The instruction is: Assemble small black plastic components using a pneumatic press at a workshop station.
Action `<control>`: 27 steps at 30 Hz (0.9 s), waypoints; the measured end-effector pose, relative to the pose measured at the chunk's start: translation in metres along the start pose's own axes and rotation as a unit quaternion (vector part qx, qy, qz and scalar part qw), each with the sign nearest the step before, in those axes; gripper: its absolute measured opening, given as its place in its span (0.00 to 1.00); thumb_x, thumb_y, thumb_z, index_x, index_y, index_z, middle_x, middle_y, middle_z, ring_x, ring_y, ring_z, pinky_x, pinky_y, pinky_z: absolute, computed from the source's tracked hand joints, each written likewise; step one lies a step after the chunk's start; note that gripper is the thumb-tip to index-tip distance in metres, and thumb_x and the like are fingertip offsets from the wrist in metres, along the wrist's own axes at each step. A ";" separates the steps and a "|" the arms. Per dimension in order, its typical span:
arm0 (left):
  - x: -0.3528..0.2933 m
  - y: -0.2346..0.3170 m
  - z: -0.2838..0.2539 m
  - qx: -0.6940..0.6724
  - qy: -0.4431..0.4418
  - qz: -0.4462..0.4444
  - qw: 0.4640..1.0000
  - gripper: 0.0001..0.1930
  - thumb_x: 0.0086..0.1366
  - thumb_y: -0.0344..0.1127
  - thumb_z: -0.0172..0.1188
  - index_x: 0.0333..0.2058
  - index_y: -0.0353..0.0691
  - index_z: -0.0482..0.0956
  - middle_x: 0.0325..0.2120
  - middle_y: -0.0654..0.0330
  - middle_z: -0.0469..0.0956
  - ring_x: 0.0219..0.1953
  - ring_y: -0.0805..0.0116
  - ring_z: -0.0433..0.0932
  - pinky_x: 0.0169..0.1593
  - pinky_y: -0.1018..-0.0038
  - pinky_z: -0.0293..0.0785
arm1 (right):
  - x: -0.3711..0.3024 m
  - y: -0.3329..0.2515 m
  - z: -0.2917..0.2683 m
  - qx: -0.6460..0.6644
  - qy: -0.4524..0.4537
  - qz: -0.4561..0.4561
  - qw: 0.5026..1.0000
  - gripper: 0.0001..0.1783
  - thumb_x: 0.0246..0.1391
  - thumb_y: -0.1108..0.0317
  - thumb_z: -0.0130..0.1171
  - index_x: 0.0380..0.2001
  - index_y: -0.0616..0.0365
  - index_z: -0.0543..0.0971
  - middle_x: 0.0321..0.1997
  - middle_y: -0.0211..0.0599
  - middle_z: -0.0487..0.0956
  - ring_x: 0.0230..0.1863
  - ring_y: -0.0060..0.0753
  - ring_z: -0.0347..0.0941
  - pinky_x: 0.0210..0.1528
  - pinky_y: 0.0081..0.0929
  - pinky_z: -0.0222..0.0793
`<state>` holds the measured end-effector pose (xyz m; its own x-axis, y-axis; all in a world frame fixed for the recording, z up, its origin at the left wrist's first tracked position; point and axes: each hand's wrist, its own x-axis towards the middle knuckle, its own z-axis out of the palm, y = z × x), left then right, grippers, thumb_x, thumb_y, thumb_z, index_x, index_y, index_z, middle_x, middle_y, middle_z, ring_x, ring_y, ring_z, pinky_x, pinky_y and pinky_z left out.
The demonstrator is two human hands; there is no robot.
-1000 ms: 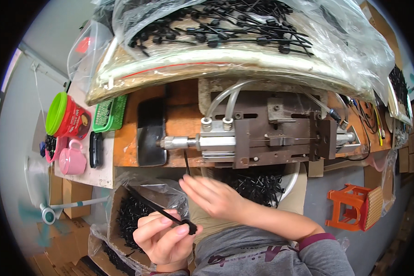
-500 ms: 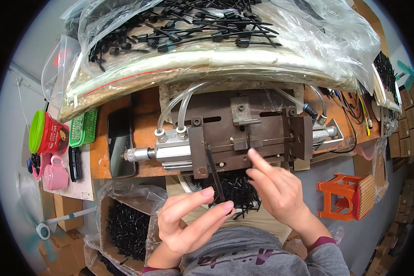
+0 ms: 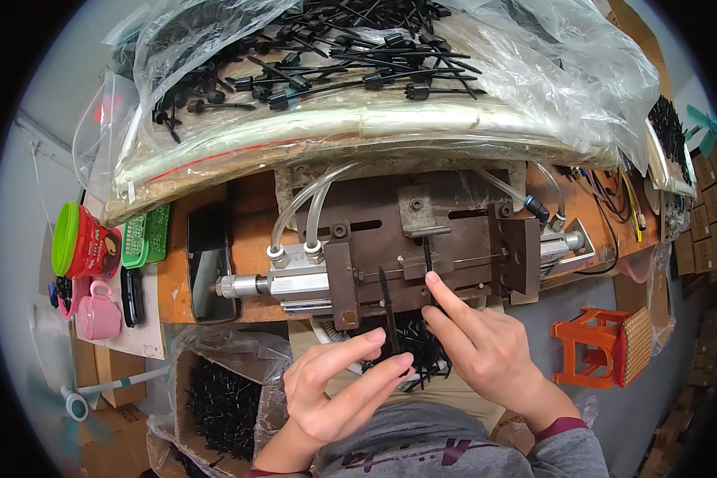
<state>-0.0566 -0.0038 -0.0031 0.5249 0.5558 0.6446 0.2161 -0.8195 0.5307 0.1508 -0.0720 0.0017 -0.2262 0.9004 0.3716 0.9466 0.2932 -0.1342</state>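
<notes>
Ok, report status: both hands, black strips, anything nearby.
Left fingers pinching black strip. Right fingers at second strip, grip unclear. Phone by left end of machine.

Two hands (image 3: 327, 390) (image 3: 490, 350); one machine (image 3: 341, 279); one mug (image 3: 99, 316); one stool (image 3: 589, 346); seemingly two fans (image 3: 76, 406) (image 3: 705, 131)

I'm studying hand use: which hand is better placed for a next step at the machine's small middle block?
Probably the right hand: its index fingertip is right by the small block, while the left hand sits farther off, holding a black strip.
</notes>
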 end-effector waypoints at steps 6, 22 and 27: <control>0.003 -0.001 0.005 -0.004 0.017 0.003 1.000 0.20 0.44 0.28 0.76 0.40 0.47 0.89 0.47 0.59 0.78 0.32 0.71 0.81 0.33 0.78 0.78 | 0.007 0.000 -0.007 -0.018 -0.029 -0.015 0.999 0.14 0.44 0.73 0.59 0.37 0.65 0.78 0.60 0.57 0.76 0.18 0.16 0.69 0.25 0.16 0.66; 0.019 0.007 0.021 0.027 -0.076 -0.007 0.997 0.16 0.47 0.24 0.73 0.37 0.35 0.84 0.52 0.46 0.79 0.39 0.58 0.83 0.42 0.69 0.80 | 0.143 0.067 -0.062 -0.006 0.206 -0.068 0.976 0.09 0.49 0.70 0.66 0.34 0.58 0.78 0.34 0.39 0.81 0.40 0.45 0.78 0.42 0.38 0.75; 0.028 0.012 0.037 0.106 -0.113 0.026 0.988 0.14 0.52 0.29 0.70 0.38 0.35 0.82 0.53 0.50 0.79 0.36 0.61 0.83 0.44 0.69 0.79 | 0.213 0.116 -0.039 -0.092 0.133 -0.040 0.986 0.10 0.51 0.73 0.61 0.39 0.56 0.83 0.39 0.42 0.83 0.46 0.47 0.79 0.48 0.41 0.75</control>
<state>-0.0088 -0.0036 0.0007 0.7055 0.4862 0.5157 0.3390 -0.8704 0.3569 0.2215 0.1410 0.1008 -0.2565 0.7539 0.6049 0.9594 0.2743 0.0649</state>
